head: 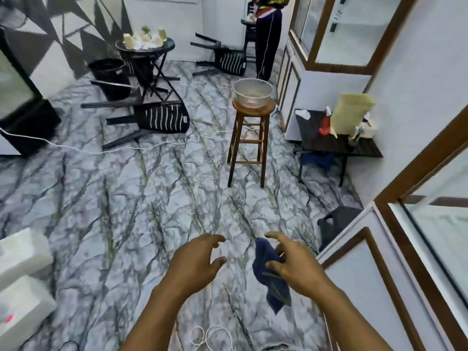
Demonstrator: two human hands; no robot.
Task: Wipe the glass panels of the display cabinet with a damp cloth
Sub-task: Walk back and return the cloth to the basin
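Both hands reach out low over the marbled floor. Left hand holds nothing; its fingers are spread and loosely curved, thumb apart, just beside the cloth and not touching it. Right hand pinches the dark blue cloth between thumb and curled fingers, with the forefinger stretched forward above it. The cloth hangs crumpled from that grip, its lower corner dangling free below the wrist.

At the right edge stands the cabinet, white with brown frames, its glass above the lower door; the cloth is near it but apart. A black bag lies on the floor against its base. A looped white cord lies between the forearms.

Farther off, a wooden stool carries a clear bowl. Beside it a low black table bears a cream box and a red bottle. Two black chairs lie overturned near a round table and a bin. A person stands at the back.
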